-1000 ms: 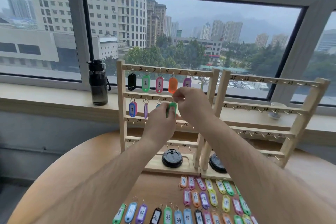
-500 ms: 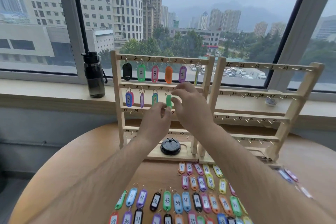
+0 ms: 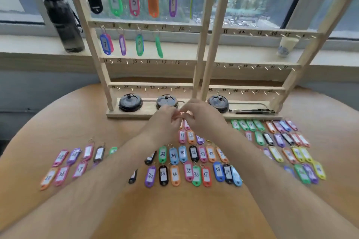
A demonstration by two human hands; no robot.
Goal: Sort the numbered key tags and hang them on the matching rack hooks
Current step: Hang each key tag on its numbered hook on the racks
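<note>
Two wooden racks stand side by side, the left rack and the right rack, each with numbered hooks. The left rack's top row carries several tags, and its second row holds tag 7, a purple tag, tag 9 and a green tag hanging edge-on. Rows of coloured numbered tags lie on the round wooden table. My left hand and my right hand meet fingertip to fingertip just in front of the rack base, over the top row of tags. Whatever the fingers pinch is hidden.
A dark water bottle stands on the windowsill at the left, and a small white cup at the right. Black round lids and a black pen sit on the rack bases. More tags lie at the far left and right.
Both hands have let go of the green tag, which now hangs on the second row, and have dropped to the tags on the table. My view has tilted down.
</note>
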